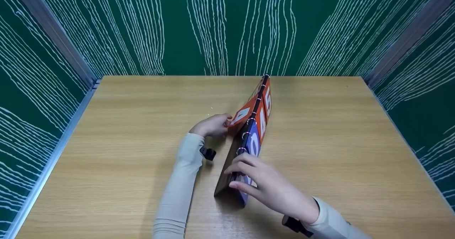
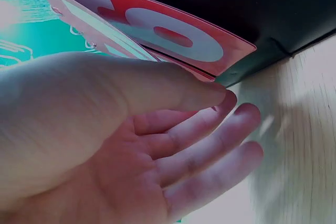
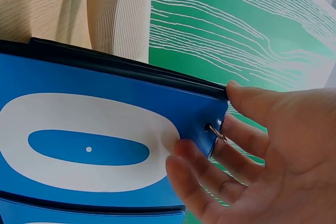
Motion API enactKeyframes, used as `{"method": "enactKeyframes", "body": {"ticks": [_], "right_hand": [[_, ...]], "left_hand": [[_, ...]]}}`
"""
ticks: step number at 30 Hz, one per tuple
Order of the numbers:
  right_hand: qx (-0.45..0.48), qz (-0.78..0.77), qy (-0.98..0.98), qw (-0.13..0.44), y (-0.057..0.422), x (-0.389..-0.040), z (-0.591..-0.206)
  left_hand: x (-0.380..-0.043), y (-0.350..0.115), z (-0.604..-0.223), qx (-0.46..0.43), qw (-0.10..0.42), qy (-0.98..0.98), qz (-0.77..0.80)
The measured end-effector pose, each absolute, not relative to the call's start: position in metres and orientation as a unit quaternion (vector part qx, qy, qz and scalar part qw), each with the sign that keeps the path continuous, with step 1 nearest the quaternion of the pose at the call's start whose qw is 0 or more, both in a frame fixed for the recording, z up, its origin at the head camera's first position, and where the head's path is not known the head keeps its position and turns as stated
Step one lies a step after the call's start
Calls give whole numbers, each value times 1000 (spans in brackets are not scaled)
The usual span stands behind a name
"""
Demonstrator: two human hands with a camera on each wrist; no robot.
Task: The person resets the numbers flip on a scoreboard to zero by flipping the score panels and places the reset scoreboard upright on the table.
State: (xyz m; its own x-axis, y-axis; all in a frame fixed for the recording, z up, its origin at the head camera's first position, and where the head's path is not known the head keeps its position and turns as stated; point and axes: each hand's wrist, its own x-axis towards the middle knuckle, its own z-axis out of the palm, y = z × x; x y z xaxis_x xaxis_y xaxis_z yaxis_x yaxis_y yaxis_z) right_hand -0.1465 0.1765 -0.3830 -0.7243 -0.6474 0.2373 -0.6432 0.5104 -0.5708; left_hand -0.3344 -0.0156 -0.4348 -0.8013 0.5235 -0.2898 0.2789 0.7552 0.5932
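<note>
A black tabletop flip scoreboard point(image 1: 227, 173) stands tented on the table, number cards hanging from rings along its top. My left hand point(image 1: 212, 125) is on its left side, pinching the loose edge of a lifted red number card point(image 1: 241, 116) between thumb and forefinger; the other fingers extend. Behind that card, the left wrist view shows another red card point(image 2: 184, 43) with a white digit. My right hand point(image 1: 272, 184) holds the near end of the scoreboard, thumb at the corner and fingers bent over a blue card point(image 3: 89, 150) with a white 0.
The wooden table point(image 1: 337, 143) extends to both sides of the scoreboard. Green walls point(image 1: 174, 25) with wavy white lines enclose the back and sides. The far end of the scoreboard is close to the table's back edge. A small black camera sits on each wrist.
</note>
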Motion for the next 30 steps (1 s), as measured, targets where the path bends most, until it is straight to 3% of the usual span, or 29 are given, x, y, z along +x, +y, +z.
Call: {"method": "enactKeyframes", "body": {"ticks": [6,17,30], "right_hand": [[-374,-309,874,-12,176,-146,-384],[-374,-309,875,-9,176,-146,-384],[-374,-306,875,-8,177,-146,-383]], "left_hand": [[-335,-20,-435,225,210,914,264],[-332,-33,-431,123,221,907,337],[-329,-44,-419,131,222,885,389]]}}
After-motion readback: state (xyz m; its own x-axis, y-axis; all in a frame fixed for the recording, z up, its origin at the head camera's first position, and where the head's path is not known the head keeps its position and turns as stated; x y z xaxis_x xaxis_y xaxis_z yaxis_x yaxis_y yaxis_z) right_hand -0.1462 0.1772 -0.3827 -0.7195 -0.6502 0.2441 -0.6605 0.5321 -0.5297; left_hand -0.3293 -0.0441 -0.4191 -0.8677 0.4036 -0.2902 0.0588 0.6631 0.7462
